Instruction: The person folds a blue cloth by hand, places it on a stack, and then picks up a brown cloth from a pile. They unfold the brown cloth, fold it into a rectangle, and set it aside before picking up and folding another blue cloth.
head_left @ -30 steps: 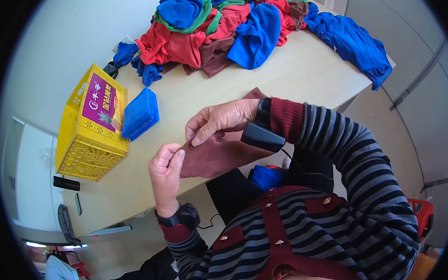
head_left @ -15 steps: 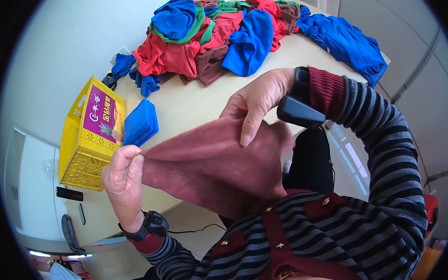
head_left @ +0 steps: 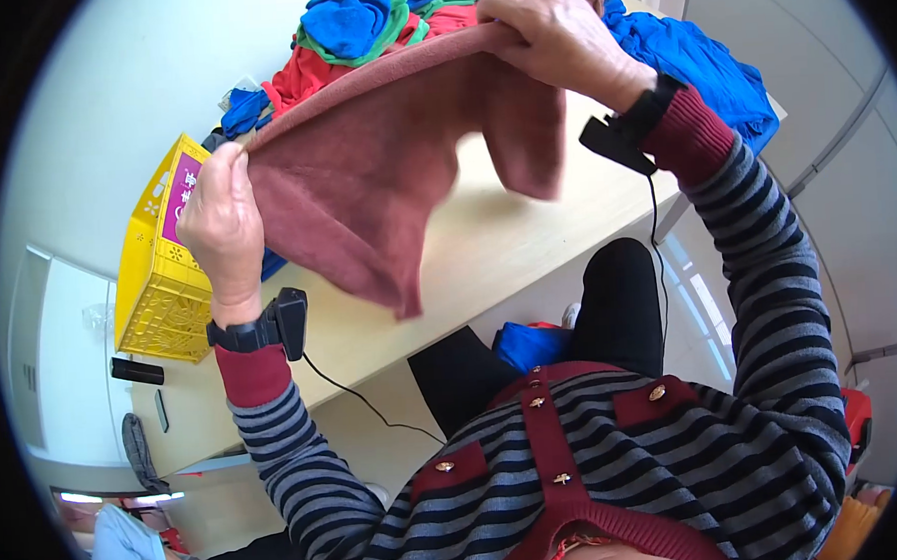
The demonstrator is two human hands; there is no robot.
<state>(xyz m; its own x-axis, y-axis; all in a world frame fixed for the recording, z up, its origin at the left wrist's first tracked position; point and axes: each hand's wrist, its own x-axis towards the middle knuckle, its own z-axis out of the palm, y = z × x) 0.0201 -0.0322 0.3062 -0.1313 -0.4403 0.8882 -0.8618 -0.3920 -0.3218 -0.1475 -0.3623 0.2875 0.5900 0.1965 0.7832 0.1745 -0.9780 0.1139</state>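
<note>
A brownish-red towel (head_left: 353,164) hangs stretched between my hands over the table, its upper edge pulled into a slanting line and its lower corners hanging loose. My left hand (head_left: 223,220) pinches one upper corner beside the yellow crate (head_left: 162,292). Higher up, at the right, my right hand (head_left: 563,43) grips the other end of that edge, fingers closed over the fabric. Behind the towel lies a heap of red, green and blue cloths (head_left: 347,19), partly hidden by it. A folded blue cloth beside the crate is almost wholly covered.
Blue fabric (head_left: 695,69) lies at the table's right end. A black cylinder (head_left: 137,371) and a phone-like slab (head_left: 162,411) rest near the left edge of the table (head_left: 527,247). Another blue cloth (head_left: 531,346) is below, by my legs. A person in light blue (head_left: 130,554) is at the lower left.
Both hands have risen away from me, lifting the towel off my lap and spreading it over the table. My right hand has shifted its hold to the upper edge.
</note>
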